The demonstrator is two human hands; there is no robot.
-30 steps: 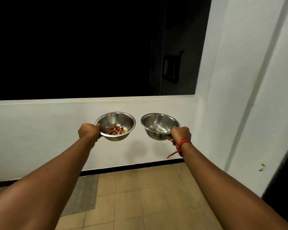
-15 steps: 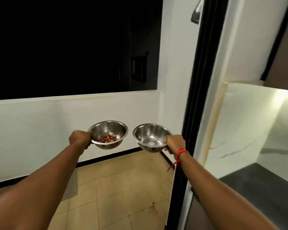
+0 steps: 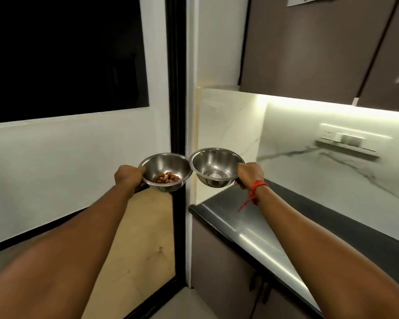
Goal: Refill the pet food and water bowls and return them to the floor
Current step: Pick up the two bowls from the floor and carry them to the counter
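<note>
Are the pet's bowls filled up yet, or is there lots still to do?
Not yet. Done: both bowls are off the floor. In hand: the left hand holds the food bowl, with only a few kibbles at the bottom; the right hand holds the empty bowl, above the black counter. Left: add food, add water, then put both back on the floor.

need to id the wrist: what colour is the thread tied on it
Red thread on the right hand wrist; head view.

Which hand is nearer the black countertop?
Right. The right hand holds the empty steel bowl above the black countertop end; the left hand holds the kibble bowl beyond the black door frame.
</note>
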